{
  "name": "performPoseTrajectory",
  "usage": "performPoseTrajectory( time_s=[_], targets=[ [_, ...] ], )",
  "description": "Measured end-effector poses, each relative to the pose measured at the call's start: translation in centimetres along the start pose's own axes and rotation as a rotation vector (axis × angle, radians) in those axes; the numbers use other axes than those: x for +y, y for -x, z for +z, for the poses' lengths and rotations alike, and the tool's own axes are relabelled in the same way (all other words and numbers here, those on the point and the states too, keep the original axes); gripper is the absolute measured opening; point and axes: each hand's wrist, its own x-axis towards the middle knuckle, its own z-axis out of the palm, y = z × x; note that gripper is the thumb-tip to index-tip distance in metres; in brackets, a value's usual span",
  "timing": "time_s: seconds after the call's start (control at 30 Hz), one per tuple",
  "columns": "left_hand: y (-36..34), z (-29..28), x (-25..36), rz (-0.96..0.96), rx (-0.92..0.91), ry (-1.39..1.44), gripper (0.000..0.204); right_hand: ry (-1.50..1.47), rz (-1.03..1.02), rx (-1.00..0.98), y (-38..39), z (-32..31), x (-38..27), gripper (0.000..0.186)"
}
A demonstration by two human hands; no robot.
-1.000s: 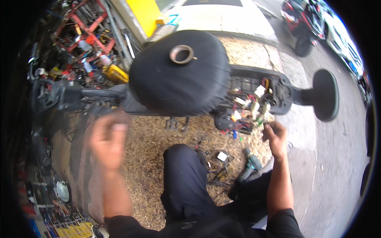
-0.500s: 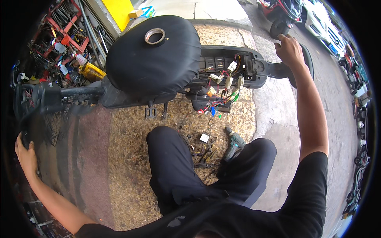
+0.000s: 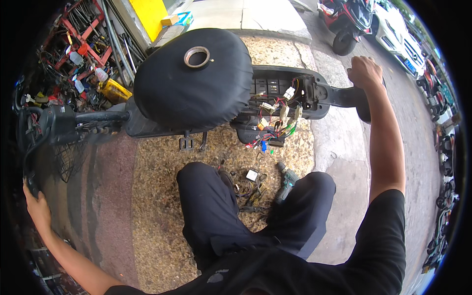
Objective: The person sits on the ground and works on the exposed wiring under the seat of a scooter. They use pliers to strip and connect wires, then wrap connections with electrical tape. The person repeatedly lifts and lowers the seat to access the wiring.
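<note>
An electric scooter with its rear body opened up stretches across in front of me. At far left my left hand (image 3: 38,206) is closed round the grip (image 3: 31,183) of its handlebar. My right hand (image 3: 366,73) is curled into a fist beside the rear fender (image 3: 363,104); anything inside the fist is hidden. A round black padded seat (image 3: 194,88), with a metal ring on it, covers the scooter's middle. Loose wires with white connectors (image 3: 283,112) spill out of the open black tray (image 3: 268,83).
Between my knees lie a green power drill (image 3: 286,181), a small white box (image 3: 251,175) and tangled wiring (image 3: 255,194). Cluttered parts and a red rack (image 3: 86,37) fill the far left. A red scooter (image 3: 346,24) and a white car (image 3: 400,39) stand at far right.
The fingers of my right hand have curled from partly extended into a fist. The scooter sits slightly lower in the picture. My left hand stays at the handlebar grip.
</note>
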Motion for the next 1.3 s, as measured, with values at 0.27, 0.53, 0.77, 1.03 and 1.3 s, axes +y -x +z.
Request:
performPoseTrajectory(
  time_s=[0.27,0.53,0.77,1.03,1.3],
  targets=[
    [5.6,-1.1,2.9,-0.071,0.064,-0.003,0.064,-0.117,-0.07,0.18,1.6,3.5,2.7,0.021],
    [8.1,-3.0,5.9,-0.234,0.042,0.017,0.067,-0.245,-0.083,0.197,1.9,6.0,7.7,0.021],
    [6.7,-3.9,7.1,-0.277,0.028,-0.102,0.066,-0.331,0.019,0.136,4.6,6.5,8.3,0.023],
    [4.2,-2.6,7.4,-0.163,-0.012,0.045,0.059,-0.268,-0.002,0.265,6.8,5.8,7.9,0.024],
    [5.0,-1.5,0.1,-0.247,0.039,0.02,0.074,-0.262,0.04,0.261,6.1,3.9,6.5,0.024]
  ],
)
